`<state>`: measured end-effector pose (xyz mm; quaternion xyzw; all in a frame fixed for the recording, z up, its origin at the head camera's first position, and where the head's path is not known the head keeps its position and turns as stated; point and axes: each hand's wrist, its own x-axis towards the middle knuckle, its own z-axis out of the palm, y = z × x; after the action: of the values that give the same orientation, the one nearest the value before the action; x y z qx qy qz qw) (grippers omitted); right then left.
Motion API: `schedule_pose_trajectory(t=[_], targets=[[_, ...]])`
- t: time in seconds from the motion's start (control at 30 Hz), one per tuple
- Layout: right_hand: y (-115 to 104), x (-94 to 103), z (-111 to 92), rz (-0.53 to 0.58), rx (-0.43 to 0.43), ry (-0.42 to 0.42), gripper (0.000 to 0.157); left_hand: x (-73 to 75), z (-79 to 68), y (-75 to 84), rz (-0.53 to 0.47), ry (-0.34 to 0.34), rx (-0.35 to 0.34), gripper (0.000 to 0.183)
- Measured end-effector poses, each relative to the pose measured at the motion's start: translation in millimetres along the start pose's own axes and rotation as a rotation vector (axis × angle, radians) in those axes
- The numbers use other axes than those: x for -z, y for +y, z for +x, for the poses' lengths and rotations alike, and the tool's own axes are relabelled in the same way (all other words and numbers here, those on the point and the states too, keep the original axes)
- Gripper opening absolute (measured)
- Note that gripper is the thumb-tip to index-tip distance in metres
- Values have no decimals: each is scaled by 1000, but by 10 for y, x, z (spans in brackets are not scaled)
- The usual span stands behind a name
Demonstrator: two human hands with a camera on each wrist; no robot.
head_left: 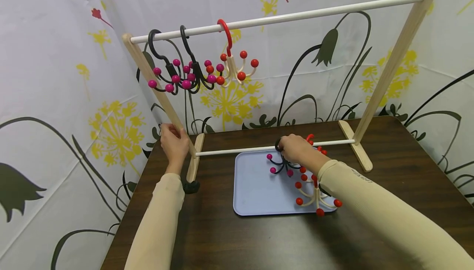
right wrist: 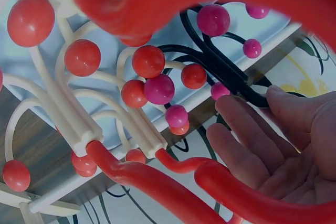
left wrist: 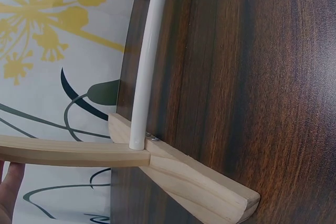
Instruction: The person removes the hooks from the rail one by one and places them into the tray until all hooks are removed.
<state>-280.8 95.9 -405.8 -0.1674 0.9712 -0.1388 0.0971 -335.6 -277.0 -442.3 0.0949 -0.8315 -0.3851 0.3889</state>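
Under both hands is a big brown table [head_left: 222,233]. A wooden rack [head_left: 281,18] stands on it; the left hand [head_left: 175,142] holds its post [head_left: 165,104], fingers bent round the wood. A blue tray [head_left: 259,196] lies below the right hand [head_left: 296,148]. Three hung hangers [head_left: 197,70] dangle above the left hand and a bit toward the right. Some red-hooked hangers [head_left: 316,194] are at the tray, near the right hand. The black hanger [head_left: 284,164] is right at the right hand, far from the left. The thumb pinches its hook [head_left: 277,143]; the other fingers look loose. It points hook up, small pink balls [head_left: 273,170] spread below that hand.
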Motion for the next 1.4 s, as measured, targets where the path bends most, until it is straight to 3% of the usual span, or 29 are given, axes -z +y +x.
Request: schedule_pose_trajectory(t=[0.17,0.43,0.87,1.2,1.4], targets=[[-4,25,-4,18,-16,-14,28,-3,-1,8,0,5,-4,24],[-33,140,-55,6,-24,-32,19,0,-4,25,1,2,-4,24],[-21,553,-192,99,41,-69,16,-12,5,11,-4,12,-19,25],[-25,983,-345,243,90,28,20,-11,7,-10,7,3,-12,26],[-45,1172,-354,271,135,220,22,-2,3,-16,10,-3,-11,26]])
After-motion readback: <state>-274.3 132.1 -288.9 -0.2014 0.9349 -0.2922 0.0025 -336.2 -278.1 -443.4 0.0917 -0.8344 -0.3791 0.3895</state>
